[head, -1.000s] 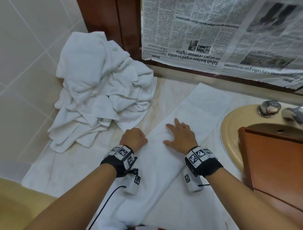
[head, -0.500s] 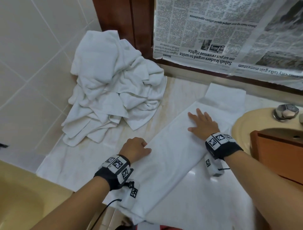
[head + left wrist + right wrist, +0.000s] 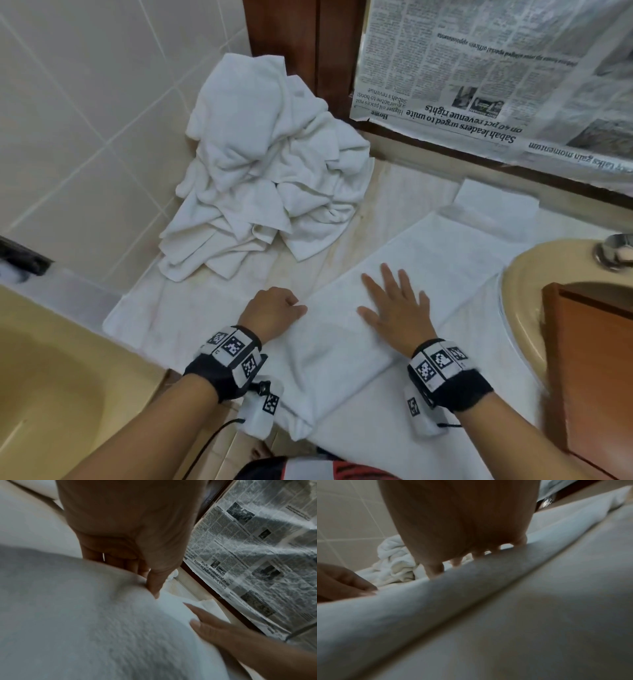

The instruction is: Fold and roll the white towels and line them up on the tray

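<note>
A long white towel point(image 3: 342, 346), folded into a narrow strip, lies diagonally on the counter from the near edge toward the mirror. My left hand point(image 3: 277, 313) curls on the strip's left edge, thumb and fingers point(image 3: 154, 585) pinching the cloth point(image 3: 102, 622). My right hand point(image 3: 394, 305) lies flat on the strip's middle, fingers spread; its fingertips point(image 3: 435, 569) rest on the towel point(image 3: 471, 588). A heap of crumpled white towels point(image 3: 267, 178) sits in the back left corner. The brown wooden tray point(image 3: 592, 363) stands at the right, over the sink.
A beige sink point(image 3: 520, 284) with a metal tap point(image 3: 613, 253) lies right of the strip. A beige basin point(image 3: 51, 394) is at the near left. Newspaper point(image 3: 496, 85) covers the mirror behind. Another white cloth point(image 3: 164, 318) lies flat on the counter under the heap.
My right hand slid far along the strip toward the mirror, then came back near the left hand. The left hand kept its hold on the edge.
</note>
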A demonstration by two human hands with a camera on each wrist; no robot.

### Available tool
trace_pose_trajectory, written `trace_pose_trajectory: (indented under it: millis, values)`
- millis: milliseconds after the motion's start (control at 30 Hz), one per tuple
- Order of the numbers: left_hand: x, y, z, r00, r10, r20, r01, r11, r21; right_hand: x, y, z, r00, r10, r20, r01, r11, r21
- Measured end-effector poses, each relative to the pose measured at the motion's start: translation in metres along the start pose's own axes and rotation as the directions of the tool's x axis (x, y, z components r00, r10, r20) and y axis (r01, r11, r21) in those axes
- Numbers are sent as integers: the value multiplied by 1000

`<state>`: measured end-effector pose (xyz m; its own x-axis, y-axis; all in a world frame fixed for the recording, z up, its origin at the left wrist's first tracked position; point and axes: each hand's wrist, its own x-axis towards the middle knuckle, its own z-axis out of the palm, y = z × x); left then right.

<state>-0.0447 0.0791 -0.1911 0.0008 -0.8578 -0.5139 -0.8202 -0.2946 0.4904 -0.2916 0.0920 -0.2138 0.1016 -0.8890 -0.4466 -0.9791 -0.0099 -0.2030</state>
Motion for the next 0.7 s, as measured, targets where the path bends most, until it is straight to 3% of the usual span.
trace_pose_trajectory:
  millis: [233, 533, 700]
  values:
    - [2, 4, -2, 999, -12, 32, 6, 986, 169, 5, 1, -4, 1000, 25, 16, -25, 999, 19]
    - [-12, 2, -6, 998, -14, 59, 9, 996, 89, 30, 28, -27, 995, 101, 16, -101, 995, 12]
    - [-29, 2, 2, 996, -16, -89, 12, 999, -46, 47, 38, -47, 985, 173, 25, -174, 984, 43]
